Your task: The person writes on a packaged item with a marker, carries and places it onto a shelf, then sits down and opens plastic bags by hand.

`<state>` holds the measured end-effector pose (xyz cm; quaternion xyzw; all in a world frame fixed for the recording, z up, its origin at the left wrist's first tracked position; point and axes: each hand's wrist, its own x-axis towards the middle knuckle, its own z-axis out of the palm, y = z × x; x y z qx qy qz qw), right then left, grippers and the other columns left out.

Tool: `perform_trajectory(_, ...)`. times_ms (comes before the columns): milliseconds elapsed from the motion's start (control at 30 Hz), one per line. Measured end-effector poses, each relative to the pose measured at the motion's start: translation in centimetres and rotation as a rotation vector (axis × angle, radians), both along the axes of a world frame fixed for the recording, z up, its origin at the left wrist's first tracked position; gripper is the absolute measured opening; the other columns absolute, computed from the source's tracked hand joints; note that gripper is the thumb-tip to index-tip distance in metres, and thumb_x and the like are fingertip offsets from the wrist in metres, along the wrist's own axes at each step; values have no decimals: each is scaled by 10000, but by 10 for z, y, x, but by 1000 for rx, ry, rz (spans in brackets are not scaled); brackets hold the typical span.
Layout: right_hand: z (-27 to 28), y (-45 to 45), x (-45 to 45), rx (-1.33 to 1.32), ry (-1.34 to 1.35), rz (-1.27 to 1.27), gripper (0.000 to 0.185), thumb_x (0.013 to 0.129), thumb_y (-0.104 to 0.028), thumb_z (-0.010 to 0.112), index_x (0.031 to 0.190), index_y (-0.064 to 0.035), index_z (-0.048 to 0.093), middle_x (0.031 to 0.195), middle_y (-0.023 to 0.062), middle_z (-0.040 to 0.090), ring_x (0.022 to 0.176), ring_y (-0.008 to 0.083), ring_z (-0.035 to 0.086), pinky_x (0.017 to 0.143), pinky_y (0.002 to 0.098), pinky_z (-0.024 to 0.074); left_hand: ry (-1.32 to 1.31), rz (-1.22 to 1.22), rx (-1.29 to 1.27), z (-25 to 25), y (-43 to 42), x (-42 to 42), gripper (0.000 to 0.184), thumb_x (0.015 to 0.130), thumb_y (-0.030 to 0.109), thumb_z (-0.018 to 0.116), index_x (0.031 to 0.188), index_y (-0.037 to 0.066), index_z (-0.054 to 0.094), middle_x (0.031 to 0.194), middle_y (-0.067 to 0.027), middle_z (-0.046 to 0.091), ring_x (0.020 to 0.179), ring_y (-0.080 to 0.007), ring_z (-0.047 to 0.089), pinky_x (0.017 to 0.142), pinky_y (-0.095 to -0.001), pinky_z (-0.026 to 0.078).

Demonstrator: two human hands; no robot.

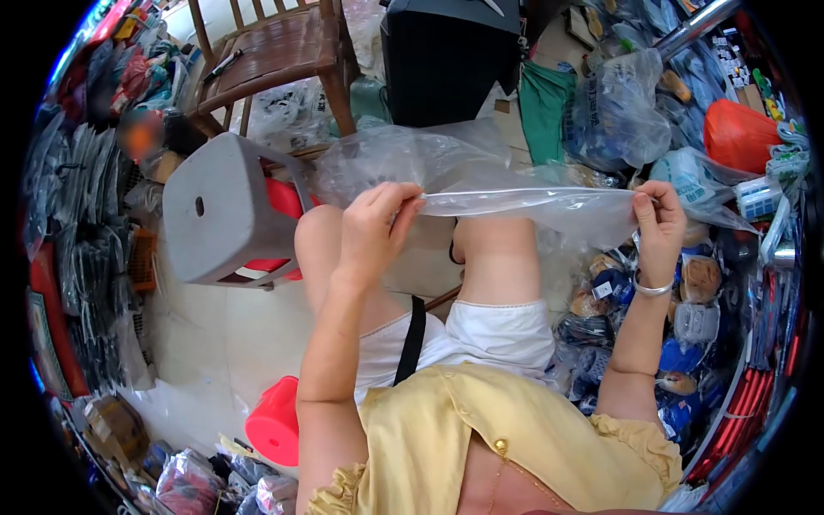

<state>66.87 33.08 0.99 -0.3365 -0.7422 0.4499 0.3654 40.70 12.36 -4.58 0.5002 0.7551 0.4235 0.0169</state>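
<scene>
A large clear plastic bag is stretched taut across my knees, its folded edge running between both hands. My left hand pinches the edge at the left end, thumb against fingers. At the other end, my right hand, with a bracelet at the wrist, grips the plastic between thumb and curled fingers. The rest of the film spreads crumpled beyond my knees, and some of it hangs below the edge near my right hand.
A grey plastic stool stands to the left, near a wooden chair. A black box is ahead. Bagged goods crowd the right, stacked packets the far left. A small red stool sits low left.
</scene>
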Motion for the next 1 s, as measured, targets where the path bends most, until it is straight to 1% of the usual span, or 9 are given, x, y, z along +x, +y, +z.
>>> perform_trajectory(133, -8, 6, -10, 100, -86, -108, 80, 860, -83, 608, 921, -40, 581, 828, -7, 567, 741, 89, 511, 693, 195, 399, -272, -21, 17, 0, 2, 7, 89, 790, 42, 658, 875, 30, 635, 756, -85, 611, 625, -173, 589, 562, -265, 463)
perform_trajectory(200, 4, -9, -32, 880, -270, -141, 172, 812, -124, 645, 960, -56, 592, 967, 76, 595, 912, 217, 561, 859, 314, 414, -470, -131, 198, -28, 10, 10, 117, 792, 25, 657, 908, 18, 645, 752, -86, 610, 618, -137, 579, 545, -238, 458)
perform_trajectory(267, 9, -30, -52, 914, -242, 158, 273, 760, -189, 675, 993, -69, 598, 1094, 114, 572, 1059, 301, 520, 958, 429, 358, -469, -153, 223, -24, 18, 20, 125, 787, 22, 662, 911, 19, 648, 757, -85, 612, 617, -138, 582, 548, -240, 463)
perform_trajectory(333, 7, -55, -72, 1127, -373, 280, 258, 754, -162, 666, 976, -53, 596, 1087, 122, 577, 1103, 315, 500, 964, 433, 360, -464, -181, 251, -15, 25, 28, 133, 782, 20, 666, 913, 20, 651, 763, -84, 614, 616, -139, 586, 552, -241, 468)
perform_trajectory(600, -29, -58, -93, 465, -226, 450, 290, 731, -212, 693, 971, -81, 596, 812, 47, 601, 692, 229, 561, 638, 346, 434, -775, -254, 326, -11, 23, 43, 177, 775, -41, 648, 950, -21, 630, 858, -85, 642, 773, -135, 639, 663, -237, 507)
perform_trajectory(633, -28, -58, -92, 462, -230, 434, 290, 731, -212, 693, 971, -81, 596, 812, 47, 601, 692, 229, 561, 638, 346, 434, -915, -260, 364, -12, 23, 46, 189, 778, -58, 640, 964, -31, 622, 887, -83, 646, 799, -126, 631, 688, -237, 507)
perform_trajectory(800, -32, -54, -82, 722, -357, 472, 227, 706, -177, 703, 876, -62, 608, 839, 63, 614, 711, 260, 569, 643, 368, 438, -852, -209, 337, -13, 18, 51, 195, 797, -75, 629, 987, -32, 614, 911, -66, 635, 826, -112, 612, 746, -217, 496)
perform_trajectory(933, -44, -41, -64, 601, -342, 378, 204, 685, -159, 696, 832, -67, 589, 868, 66, 616, 770, 263, 577, 676, 378, 449, -760, -304, 377, -17, 35, 58, 472, 772, 5, 682, 1205, 13, 494, 1143, -109, 547, 1054, -190, 536, 881, -317, 444)
perform_trajectory(1000, -36, -41, -62, 555, -41, 389, 191, 656, -114, 685, 803, -66, 574, 877, 73, 619, 800, 266, 585, 698, 377, 458, -647, -355, 446, -17, 54, 60, 525, 789, 38, 667, 1265, 40, 448, 1253, -130, 492, 1155, -224, 482, 947, -372, 404)
